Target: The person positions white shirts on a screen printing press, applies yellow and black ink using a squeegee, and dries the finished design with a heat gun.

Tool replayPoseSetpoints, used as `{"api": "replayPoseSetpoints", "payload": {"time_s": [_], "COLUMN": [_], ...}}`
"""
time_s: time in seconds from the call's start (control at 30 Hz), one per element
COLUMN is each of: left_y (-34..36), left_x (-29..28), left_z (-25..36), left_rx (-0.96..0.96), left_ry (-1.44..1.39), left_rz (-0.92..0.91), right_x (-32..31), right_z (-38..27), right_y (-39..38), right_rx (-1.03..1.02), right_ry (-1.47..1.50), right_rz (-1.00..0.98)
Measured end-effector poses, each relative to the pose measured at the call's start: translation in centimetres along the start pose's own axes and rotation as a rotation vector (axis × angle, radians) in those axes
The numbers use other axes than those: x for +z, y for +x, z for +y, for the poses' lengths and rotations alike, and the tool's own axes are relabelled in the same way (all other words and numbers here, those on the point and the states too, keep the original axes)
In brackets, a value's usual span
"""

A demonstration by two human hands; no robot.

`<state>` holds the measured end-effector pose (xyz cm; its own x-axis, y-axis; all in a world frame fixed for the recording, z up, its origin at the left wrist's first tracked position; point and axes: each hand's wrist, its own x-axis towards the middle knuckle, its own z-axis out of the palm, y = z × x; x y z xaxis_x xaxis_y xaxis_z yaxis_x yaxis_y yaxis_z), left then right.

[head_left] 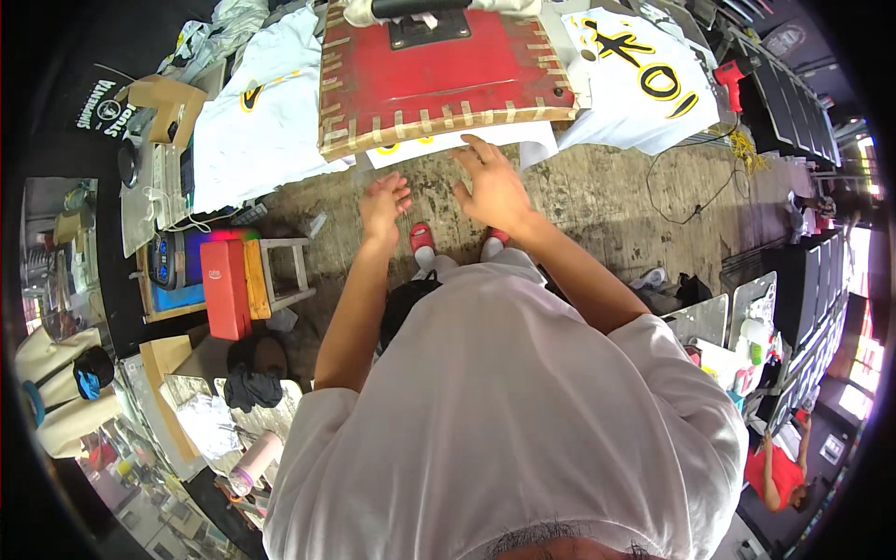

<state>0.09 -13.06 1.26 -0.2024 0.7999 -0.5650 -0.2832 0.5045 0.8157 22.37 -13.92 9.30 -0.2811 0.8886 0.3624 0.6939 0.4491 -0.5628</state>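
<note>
A red press plate with a taped rim fills the top middle, with white fabric bearing yellow print showing beneath its front edge. My right hand is just below that edge, fingers spread; its fingertips reach the fabric, though I cannot tell whether they touch it. My left hand hangs a little lower and to the left, empty, fingers loosely bent and apart. A white shirt with yellow print lies left of the press, and another with bold black-and-yellow print lies on the right.
A red hand-held tool with a cord stands at the right. A red box beside a wooden stool is at my left. Cartons sit upper left. A person in red is at lower right. Worn wooden floor lies below.
</note>
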Motion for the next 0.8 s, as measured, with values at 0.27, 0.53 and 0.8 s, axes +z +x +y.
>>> {"api": "replayPoseSetpoints", "payload": {"time_s": [0.27,0.53,0.8], "left_y": [4.3,6.4,5.3], "left_x": [-1.5,-2.6,-2.2], "left_z": [-1.5,-1.3,0.2], "left_rx": [-0.11,-0.059,-0.064], "left_ry": [-0.221,-0.243,-0.168], "left_rz": [0.009,0.01,0.114], "right_x": [1.9,2.2,2.6], "right_z": [3.4,10.1,11.2], "right_y": [-1.4,-0.2,1.0], "right_rx": [0.055,0.104,0.07], "right_ry": [-0.065,-0.287,-0.349], "right_rz": [-0.111,0.004,-0.029]}}
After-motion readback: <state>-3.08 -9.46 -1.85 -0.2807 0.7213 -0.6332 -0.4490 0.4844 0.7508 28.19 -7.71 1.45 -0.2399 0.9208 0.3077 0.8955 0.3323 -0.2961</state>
